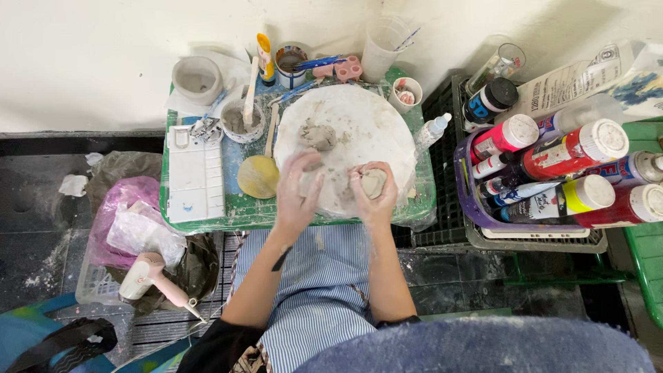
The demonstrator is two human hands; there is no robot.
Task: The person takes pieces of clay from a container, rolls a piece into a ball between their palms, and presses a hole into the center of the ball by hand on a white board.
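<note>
My right hand (376, 197) cups a small flattened lump of grey clay (373, 182) over the near edge of a round white work board (366, 124). My left hand (298, 193) hovers blurred over the board's near left part, fingers spread, holding nothing that I can see. A second lump of grey clay (318, 135) lies on the board just beyond my left hand. Both hands are smeared with clay.
The board rests on a small green table (207, 222) with a white paint palette (195, 173), a yellow round paddle (258, 176), a clay-water bowl (238, 121) and cups. A purple basket (476, 214) of paint bottles stands right. A hair dryer (148, 273) and bags lie left.
</note>
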